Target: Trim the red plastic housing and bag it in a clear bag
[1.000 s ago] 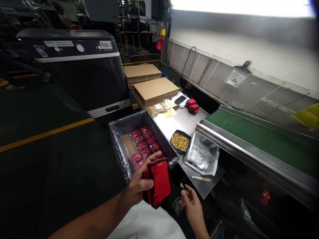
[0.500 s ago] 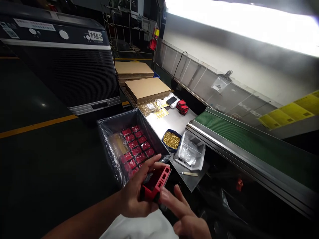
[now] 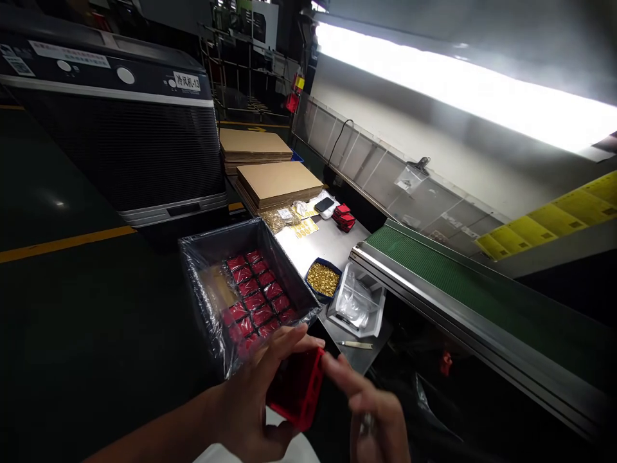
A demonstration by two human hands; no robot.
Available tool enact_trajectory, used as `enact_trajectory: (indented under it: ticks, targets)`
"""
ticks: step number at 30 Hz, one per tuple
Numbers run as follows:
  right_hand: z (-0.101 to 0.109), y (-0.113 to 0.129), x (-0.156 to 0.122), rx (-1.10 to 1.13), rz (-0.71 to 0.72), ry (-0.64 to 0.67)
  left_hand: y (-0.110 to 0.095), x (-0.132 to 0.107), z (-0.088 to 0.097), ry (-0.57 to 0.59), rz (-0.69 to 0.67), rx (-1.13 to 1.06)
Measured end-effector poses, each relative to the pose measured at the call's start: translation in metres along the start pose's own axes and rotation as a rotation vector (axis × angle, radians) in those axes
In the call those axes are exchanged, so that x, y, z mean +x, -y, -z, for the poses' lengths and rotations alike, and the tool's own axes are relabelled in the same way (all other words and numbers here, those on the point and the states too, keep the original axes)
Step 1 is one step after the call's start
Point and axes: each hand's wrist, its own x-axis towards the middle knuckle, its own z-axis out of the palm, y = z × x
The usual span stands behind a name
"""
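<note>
Gripping a red housing (image 3: pixel 296 389), long axis pointing away, left hand (image 3: pixel 250 402); right hand (image 3: pixel 371 411) fingertips touching.

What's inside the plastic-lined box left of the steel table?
The plastic-lined box holds rows of red parts laid flat, filling its right side, with a brownish flat patch at left. The nearest rows are hidden behind the left hand; anything beneath the top layer cannot be seen.

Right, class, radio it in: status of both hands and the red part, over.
Left hand gripping red plastic housing over the lap. Right hand fingertips at its edge, pinching a small metal piece. Lined box of red parts just ahead; nothing blocking.
</note>
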Motion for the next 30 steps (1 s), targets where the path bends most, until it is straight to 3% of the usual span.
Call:
enact_trajectory:
  ticks: [3, 8, 11, 14, 17, 21, 26, 30]
  targets:
    - [0.0, -0.008, 0.005, 0.008, -0.132, -0.234, -0.003, 0.001, -0.001, -0.062, -0.027, 0.0]
    - [-0.013, -0.023, -0.006, -0.013, -0.242, -0.305, -0.001, 0.001, 0.008, -0.015, -0.031, 0.029]
    - [-0.029, -0.024, -0.01, -0.06, -0.268, -0.384, 0.006, -0.002, 0.005, 0.022, 0.116, -0.08]
    - [-0.04, -0.016, -0.005, -0.015, -0.28, -0.474, 0.012, -0.006, -0.005, 0.011, 0.317, -0.342]
    - [-0.037, -0.01, 0.002, -0.016, -0.289, -0.551, 0.015, -0.008, -0.012, 0.052, 0.38, -0.512]
    - [-0.021, -0.012, 0.001, -0.073, -0.182, -0.544, 0.013, -0.003, -0.013, 0.084, 0.501, -0.704]
    - [-0.009, -0.008, -0.008, -0.13, -0.062, -0.518, 0.012, 0.006, -0.02, 0.004, 0.689, -0.829]
    - [-0.005, -0.005, -0.011, -0.075, -0.164, -0.519, 0.023, 0.007, -0.023, -0.091, 0.784, -0.812]
